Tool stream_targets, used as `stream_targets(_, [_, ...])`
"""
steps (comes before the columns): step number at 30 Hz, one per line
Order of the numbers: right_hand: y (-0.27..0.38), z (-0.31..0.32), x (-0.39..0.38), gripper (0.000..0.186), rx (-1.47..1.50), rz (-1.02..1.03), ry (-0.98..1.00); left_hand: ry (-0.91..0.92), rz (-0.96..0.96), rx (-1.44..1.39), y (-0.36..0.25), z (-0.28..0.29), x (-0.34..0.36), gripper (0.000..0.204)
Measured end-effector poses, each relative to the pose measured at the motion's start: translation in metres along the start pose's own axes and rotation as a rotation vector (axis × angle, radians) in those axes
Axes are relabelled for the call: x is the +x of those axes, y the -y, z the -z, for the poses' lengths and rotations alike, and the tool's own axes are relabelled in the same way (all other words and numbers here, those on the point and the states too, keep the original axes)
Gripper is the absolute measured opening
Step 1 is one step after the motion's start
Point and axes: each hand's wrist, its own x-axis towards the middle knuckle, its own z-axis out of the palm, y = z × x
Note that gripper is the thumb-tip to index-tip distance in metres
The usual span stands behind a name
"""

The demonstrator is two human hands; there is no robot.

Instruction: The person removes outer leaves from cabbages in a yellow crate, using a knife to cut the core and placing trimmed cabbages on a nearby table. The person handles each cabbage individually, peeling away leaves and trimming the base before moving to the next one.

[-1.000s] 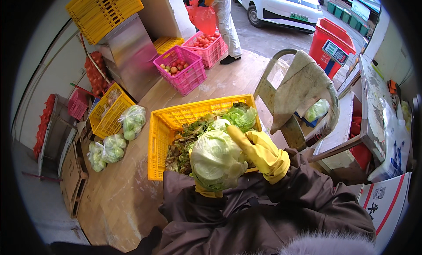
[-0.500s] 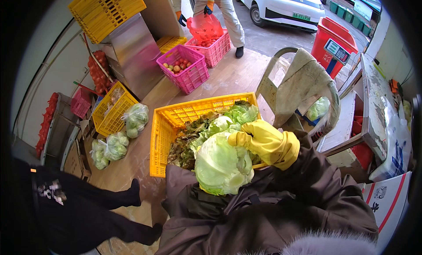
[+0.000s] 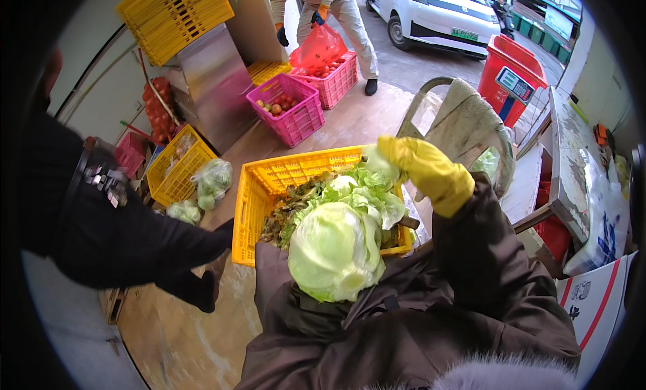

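Observation:
A pale green head of lettuce (image 3: 333, 252) sits close in front of me, above my lap at the near edge of a yellow plastic crate (image 3: 252, 208). My right hand (image 3: 431, 175), in a yellow glove, is raised over the crate's right side, its fingers closed on a pale lettuce leaf (image 3: 381, 163) that is blurred by motion. My left hand does not show; the lettuce head hides what is under it. Loose green lettuce leaves (image 3: 343, 188) and browned, wilted leaves (image 3: 286, 208) lie in the crate.
On the left, a person in black (image 3: 128, 222) stands close by. Bagged green vegetables (image 3: 213, 181) lie near another yellow crate (image 3: 182, 165). Farther off, a gloved person bends over a pink crate (image 3: 336, 84) beside a magenta crate (image 3: 296, 118). A worn chair (image 3: 464, 121) stands right.
My right hand has moved from the lettuce head up and to the right, with a leaf in it. The person in black has moved forward on the left. The view has shifted slightly.

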Motion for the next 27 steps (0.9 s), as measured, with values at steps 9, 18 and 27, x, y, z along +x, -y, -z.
stream_targets(9, [-0.007, -0.078, -0.031, 0.065, -0.171, 0.327, 0.172, -0.313, 0.093, 0.846, -0.021, 0.048, -0.028, 0.077])
stream_targets(18, [-0.05, -0.077, -0.074, 0.052, 1.381, -0.249, -0.131, -0.475, 0.259, 0.515, -0.035, -0.025, -0.053, 0.092])
stream_targets(27, [-0.083, -0.066, -0.101, 0.051, 1.345, -0.03, -0.094, -0.334, -0.215, 1.22, 0.013, -0.031, -0.041, 0.083])
